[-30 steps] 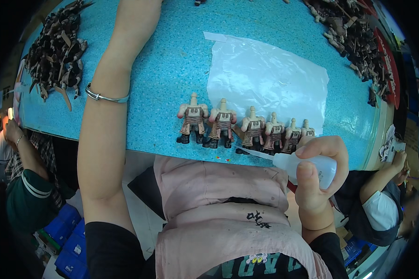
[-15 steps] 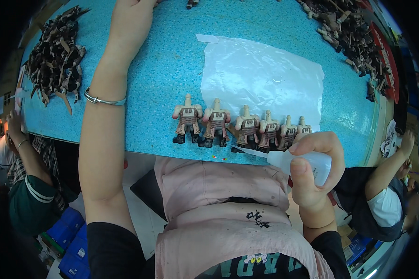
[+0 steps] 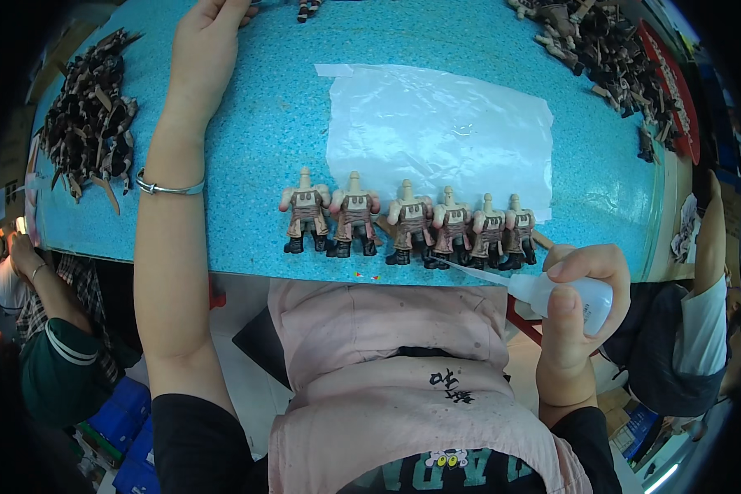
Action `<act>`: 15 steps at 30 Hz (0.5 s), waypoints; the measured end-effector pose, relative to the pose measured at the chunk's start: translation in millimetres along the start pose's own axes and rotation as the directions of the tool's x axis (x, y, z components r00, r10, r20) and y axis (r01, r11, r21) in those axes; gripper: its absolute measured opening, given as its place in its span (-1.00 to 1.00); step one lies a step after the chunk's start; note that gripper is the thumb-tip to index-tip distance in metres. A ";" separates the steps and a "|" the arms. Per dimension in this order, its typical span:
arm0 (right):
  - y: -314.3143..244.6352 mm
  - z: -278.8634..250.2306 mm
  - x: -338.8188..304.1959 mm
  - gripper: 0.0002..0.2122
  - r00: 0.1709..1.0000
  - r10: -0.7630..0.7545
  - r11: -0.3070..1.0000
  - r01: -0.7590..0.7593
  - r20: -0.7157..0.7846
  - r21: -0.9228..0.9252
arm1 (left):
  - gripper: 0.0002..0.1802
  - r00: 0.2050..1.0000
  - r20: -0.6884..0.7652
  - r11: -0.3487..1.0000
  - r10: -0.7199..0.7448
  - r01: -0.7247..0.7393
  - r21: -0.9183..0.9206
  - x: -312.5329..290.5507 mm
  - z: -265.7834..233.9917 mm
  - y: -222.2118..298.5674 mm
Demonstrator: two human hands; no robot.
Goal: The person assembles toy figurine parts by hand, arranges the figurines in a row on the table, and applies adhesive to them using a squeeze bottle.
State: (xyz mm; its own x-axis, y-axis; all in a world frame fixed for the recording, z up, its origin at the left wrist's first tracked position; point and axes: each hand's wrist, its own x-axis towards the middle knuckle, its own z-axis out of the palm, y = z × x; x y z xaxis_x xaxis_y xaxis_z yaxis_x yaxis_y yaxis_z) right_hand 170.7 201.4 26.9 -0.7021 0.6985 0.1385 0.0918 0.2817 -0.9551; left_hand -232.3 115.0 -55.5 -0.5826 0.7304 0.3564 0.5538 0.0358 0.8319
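My right hand (image 3: 580,288) is closed around a white squeeze bottle (image 3: 556,298) with a long thin nozzle. The nozzle points left, its tip by the boots of the third figurine (image 3: 409,221) from the left; whether it touches cannot be told. Several headless figurines stand in a row along the near table edge, the leftmost figurine (image 3: 305,212) at the row's end. My left hand (image 3: 206,58) reaches to the far side, fingers bent together at the picture's top edge. What they hold is mostly cut off. Beside them lies a small dark striped piece (image 3: 308,10).
A clear plastic sheet (image 3: 445,123) lies flat on the blue table (image 3: 255,132) behind the row. Piles of figurine parts sit at left (image 3: 86,119) and far right (image 3: 605,58), near a red tray (image 3: 675,99). Other people sit at both sides.
The nozzle tip has moved right along the row, from the second figurine's boots to the third's. The whole view has shifted slightly. My left hand stays at the far side.
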 end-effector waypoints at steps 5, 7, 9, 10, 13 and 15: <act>1.6 0.8 1.9 -0.84 1.000 -0.019 1.000 0.019 0.000 -0.001 | -0.64 1.000 0.010 1.000 -0.009 0.009 0.013 0.7 2.2 3.3; 2.3 2.6 2.9 -0.85 1.000 -0.017 0.999 0.017 -0.005 0.028 | -0.64 0.999 0.001 0.999 -0.034 0.034 0.012 1.0 1.6 3.2; 4.9 2.7 4.8 -0.85 0.994 -0.085 0.996 0.085 0.062 0.000 | -0.64 0.999 0.005 0.999 -0.037 0.037 0.001 1.2 0.6 1.2; 5.4 2.7 5.5 -0.85 0.995 -0.082 0.997 0.082 0.056 -0.003 | -0.64 0.999 0.005 0.999 -0.041 0.041 -0.006 1.4 0.3 0.1; 5.8 2.7 7.3 -0.84 0.992 -0.085 0.996 0.083 0.091 0.033 | -0.64 0.998 -0.001 0.998 -0.059 0.059 -0.008 1.5 -1.3 -1.2; 7.2 2.5 7.7 -0.84 0.985 -0.141 0.990 0.143 0.099 -0.011 | -0.64 0.998 0.003 0.998 -0.056 0.056 -0.009 2.3 -1.3 -0.8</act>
State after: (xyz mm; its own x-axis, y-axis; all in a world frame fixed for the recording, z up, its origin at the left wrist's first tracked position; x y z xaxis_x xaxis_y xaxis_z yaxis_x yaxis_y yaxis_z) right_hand 164.2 207.1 20.5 -0.7742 0.5834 0.2457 -0.0017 0.3862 -0.9224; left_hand -234.9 115.7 -54.8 -0.6109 0.7293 0.3082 0.5148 0.0701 0.8544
